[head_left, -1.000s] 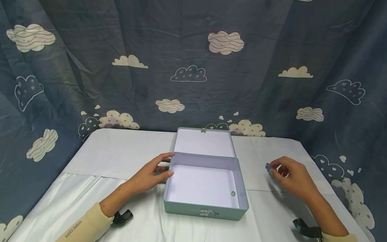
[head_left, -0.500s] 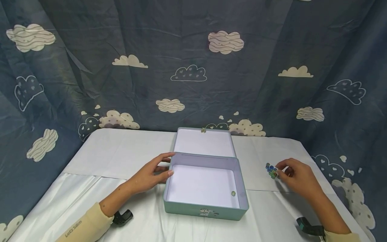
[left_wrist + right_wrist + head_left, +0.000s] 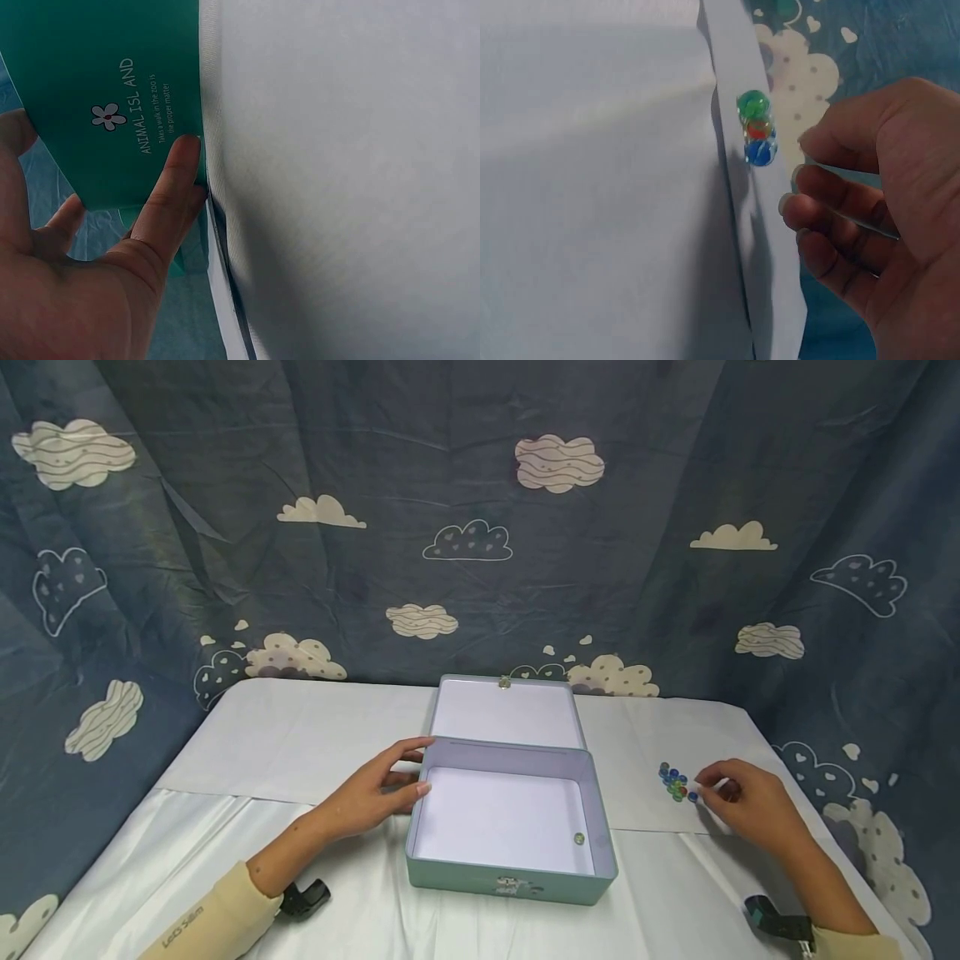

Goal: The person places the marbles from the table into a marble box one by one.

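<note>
A green tin box [image 3: 450, 874] with a pale lilac inside stands on the white cloth, its hinged lid [image 3: 506, 714] laid back. One greenish glass marble [image 3: 579, 839] lies inside, near the right wall. My left hand [image 3: 367, 793] rests against the box's left side, fingertips and thumb at the rim; the left wrist view shows lettering on the green wall [image 3: 112, 165]. To the right, several glass marbles [image 3: 674, 783] in blue, green and red lie bunched on the cloth. My right hand [image 3: 753, 802] is just right of them, fingers loosely bent, holding nothing.
White cloth [image 3: 300, 727] covers the table, with a fold line across it. Behind and at both sides hangs a dark blue curtain [image 3: 360, 452] with cloud prints. A small metal clasp [image 3: 505, 682] sits on the lid's far edge. Each wrist carries a black camera [image 3: 305, 900].
My right hand has drawn back to the right from the marbles, which now show as a loose cluster on the cloth. The left hand and the box have stayed still.
</note>
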`<state>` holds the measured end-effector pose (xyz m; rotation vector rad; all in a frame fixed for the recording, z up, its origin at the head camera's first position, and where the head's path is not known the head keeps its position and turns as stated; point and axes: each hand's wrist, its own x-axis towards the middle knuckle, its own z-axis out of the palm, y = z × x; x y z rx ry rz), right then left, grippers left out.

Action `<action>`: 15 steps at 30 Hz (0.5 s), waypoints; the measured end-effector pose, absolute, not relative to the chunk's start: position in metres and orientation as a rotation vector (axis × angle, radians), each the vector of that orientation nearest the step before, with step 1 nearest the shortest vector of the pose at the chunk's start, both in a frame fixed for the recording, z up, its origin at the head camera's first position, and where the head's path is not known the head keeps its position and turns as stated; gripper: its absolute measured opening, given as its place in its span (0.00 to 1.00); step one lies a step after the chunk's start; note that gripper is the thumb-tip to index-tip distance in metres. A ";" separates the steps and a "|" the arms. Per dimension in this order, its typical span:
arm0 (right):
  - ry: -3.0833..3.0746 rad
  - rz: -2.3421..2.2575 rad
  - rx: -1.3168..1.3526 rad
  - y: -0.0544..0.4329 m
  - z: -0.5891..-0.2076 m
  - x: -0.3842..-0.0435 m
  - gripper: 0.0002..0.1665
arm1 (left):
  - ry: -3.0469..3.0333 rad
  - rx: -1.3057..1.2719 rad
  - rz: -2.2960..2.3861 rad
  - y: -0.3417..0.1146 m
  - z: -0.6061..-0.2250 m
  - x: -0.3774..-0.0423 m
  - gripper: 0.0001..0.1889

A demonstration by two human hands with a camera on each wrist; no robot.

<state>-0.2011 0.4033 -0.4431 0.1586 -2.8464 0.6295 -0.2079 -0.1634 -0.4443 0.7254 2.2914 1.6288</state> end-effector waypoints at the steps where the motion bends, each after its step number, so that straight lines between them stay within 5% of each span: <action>1: -2.845 0.627 0.166 0.404 -0.444 -0.201 0.11 | 2.291 0.724 1.628 -0.163 -0.444 -0.208 0.36; 15: -2.917 0.601 0.152 0.400 -0.448 -0.202 0.13 | 2.278 0.724 1.644 -0.163 -0.444 -0.208 0.36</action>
